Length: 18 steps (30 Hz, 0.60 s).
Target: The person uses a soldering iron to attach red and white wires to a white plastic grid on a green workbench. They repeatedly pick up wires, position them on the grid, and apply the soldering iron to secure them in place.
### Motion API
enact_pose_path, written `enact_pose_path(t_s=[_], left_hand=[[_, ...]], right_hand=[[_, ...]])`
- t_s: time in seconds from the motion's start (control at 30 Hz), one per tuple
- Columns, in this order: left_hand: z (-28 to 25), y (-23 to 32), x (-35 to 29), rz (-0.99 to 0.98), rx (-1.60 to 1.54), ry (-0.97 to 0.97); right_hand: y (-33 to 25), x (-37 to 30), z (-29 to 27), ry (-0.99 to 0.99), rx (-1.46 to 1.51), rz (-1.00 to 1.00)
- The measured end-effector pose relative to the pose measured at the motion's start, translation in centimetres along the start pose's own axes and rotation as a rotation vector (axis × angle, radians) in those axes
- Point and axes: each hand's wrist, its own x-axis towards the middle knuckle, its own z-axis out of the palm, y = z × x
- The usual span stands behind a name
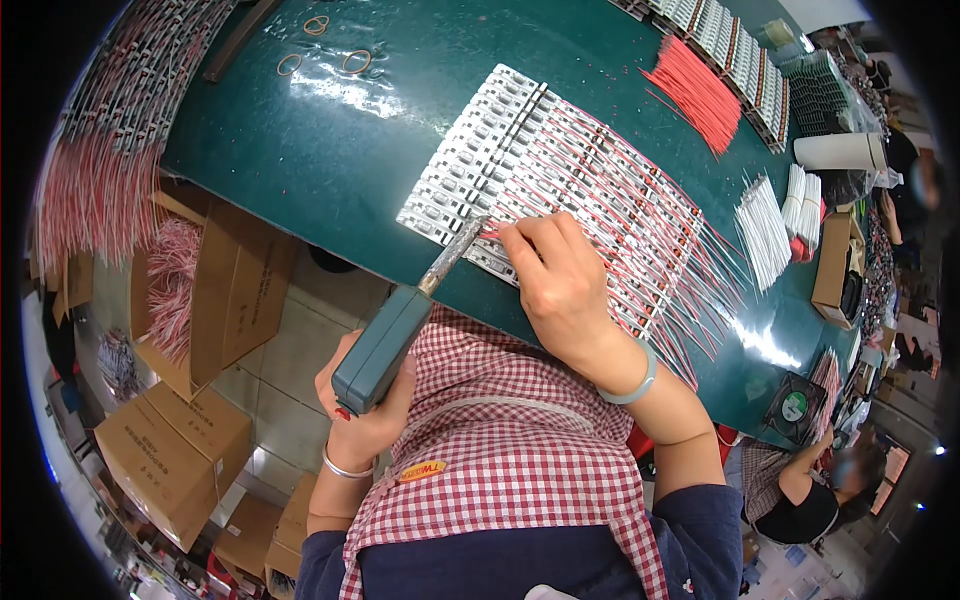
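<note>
My left hand (385, 412) is wrapped round a dark green soldering gun (378, 345). The gun's metal tip reaches up and right to the edge of a panel of white plastic parts (460, 180). Beside that tip, my right hand (562, 285) is closed in a pinch on a thin red wire (490, 232); the fingers partly hide it. Many red and white wires (640, 205) lie across the right part of the panel and trail off its right side.
Red wires (697, 95) and white wires (763, 235) lie in bundles on the green table (260, 150). Rubber bands (357, 62) are at the far left. Cardboard boxes (175, 450) stand on the floor at left. A co-worker (805, 490) sits at lower right, near a small black fan (793, 407).
</note>
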Motion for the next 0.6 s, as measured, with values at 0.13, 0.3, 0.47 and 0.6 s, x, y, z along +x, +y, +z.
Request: enact_pose_path(t_s=[0.13,0.3,0.47,0.6], left_hand=[[-0.1,-0.2,0.0,0.036,0.043,-0.004],[0.2,-1.8,-1.8,-0.065,-0.069,0.11],[0.1,-2.0,-2.1,-0.023,-0.06,0.12],[-0.1,-1.8,-2.1,-0.041,-0.058,0.107]], right_hand=[[-0.1,0.0,0.0,-0.002,-0.014,-0.002],[-0.2,0.0,-0.1,-0.017,-0.023,0.007],[-0.2,-0.1,0.0,0.0,-0.012,0.004],[-0.3,-0.4,-0.3,0.012,0.003,-0.01]])
